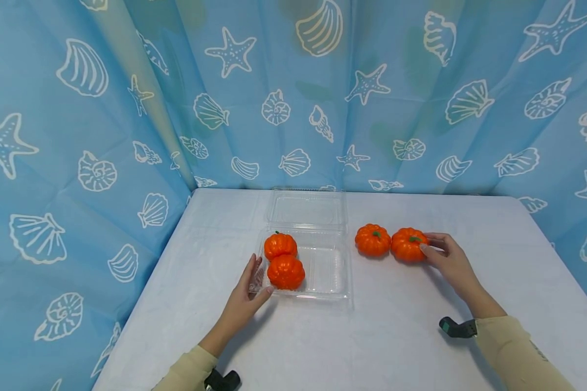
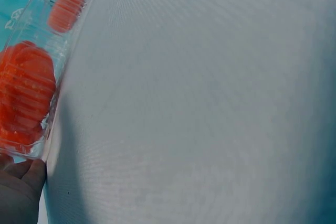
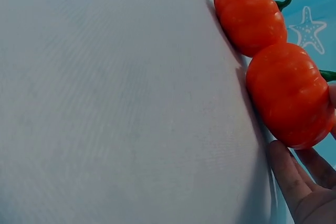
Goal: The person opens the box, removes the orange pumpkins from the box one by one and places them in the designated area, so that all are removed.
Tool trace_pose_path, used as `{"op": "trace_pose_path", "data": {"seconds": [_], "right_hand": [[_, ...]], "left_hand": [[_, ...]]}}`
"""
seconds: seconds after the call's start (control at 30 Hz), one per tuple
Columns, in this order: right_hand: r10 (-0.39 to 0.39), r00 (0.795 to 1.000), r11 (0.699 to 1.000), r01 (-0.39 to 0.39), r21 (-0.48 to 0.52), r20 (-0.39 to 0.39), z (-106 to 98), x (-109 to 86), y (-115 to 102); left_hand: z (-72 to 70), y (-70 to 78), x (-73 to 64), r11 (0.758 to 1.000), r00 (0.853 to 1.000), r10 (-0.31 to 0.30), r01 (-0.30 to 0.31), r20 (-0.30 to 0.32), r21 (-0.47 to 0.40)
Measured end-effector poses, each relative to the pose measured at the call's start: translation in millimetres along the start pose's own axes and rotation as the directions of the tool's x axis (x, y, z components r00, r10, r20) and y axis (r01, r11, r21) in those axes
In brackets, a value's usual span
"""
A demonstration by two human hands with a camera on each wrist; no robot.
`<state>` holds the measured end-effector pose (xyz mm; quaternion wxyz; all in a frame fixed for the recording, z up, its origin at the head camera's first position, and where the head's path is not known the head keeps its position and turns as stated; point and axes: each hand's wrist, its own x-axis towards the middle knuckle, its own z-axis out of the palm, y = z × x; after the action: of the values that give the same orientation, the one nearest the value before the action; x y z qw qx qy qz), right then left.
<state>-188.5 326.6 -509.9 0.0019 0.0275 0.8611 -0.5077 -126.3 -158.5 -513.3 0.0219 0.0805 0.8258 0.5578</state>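
Observation:
My right hand (image 1: 448,259) grips the right side of a glossy orange pumpkin (image 1: 408,245) with a green stem, thumb and fingers on its sides. Left of it, a second orange pumpkin (image 1: 373,240) sits close beside on the table. In the right wrist view the held pumpkin (image 3: 290,95) overlaps the other one (image 3: 250,17). A clear plastic clamshell box (image 1: 325,267) lies with its lid (image 1: 307,209) folded back. Two pumpkins, one behind (image 1: 280,246) and one in front (image 1: 286,272), fill its left side. My left hand (image 1: 244,296) rests at the box's near left corner, fingers extended.
A white cloth covers the table (image 1: 396,336). Blue curtains (image 1: 283,81) with shell and starfish prints stand behind and at the left. A dark device is strapped to each wrist.

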Motion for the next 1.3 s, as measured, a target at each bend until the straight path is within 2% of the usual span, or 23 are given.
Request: {"op": "trace_pose_path", "data": {"seconds": [0.53, 1.0, 1.17, 1.3], "right_hand": [[-0.006, 1.0, 1.0, 0.006, 0.004, -0.019, -1, -1.3, 5], [-0.013, 0.998, 0.997, 0.009, -0.071, -0.066, -4, 0.2, -4], [-0.037, 0.995, 0.994, 0.027, -0.11, -0.094, -4, -0.4, -9], [-0.085, 0.989, 0.99, 0.071, -0.119, -0.124, -4, 0.0, -15]], "left_hand": [[-0.1, 1.1, 0.4, 1.0, 1.0, -0.013, 0.013, 0.006, -0.008], [-0.3, -0.6, 1.9, 1.0, 1.0, -0.003, 0.003, 0.004, -0.008], [-0.9, -0.4, 1.3, 1.0, 1.0, -0.001, 0.001, 0.005, -0.014], [-0.5, -1.3, 0.9, 1.0, 1.0, 0.003, -0.003, 0.004, -0.015]]}}
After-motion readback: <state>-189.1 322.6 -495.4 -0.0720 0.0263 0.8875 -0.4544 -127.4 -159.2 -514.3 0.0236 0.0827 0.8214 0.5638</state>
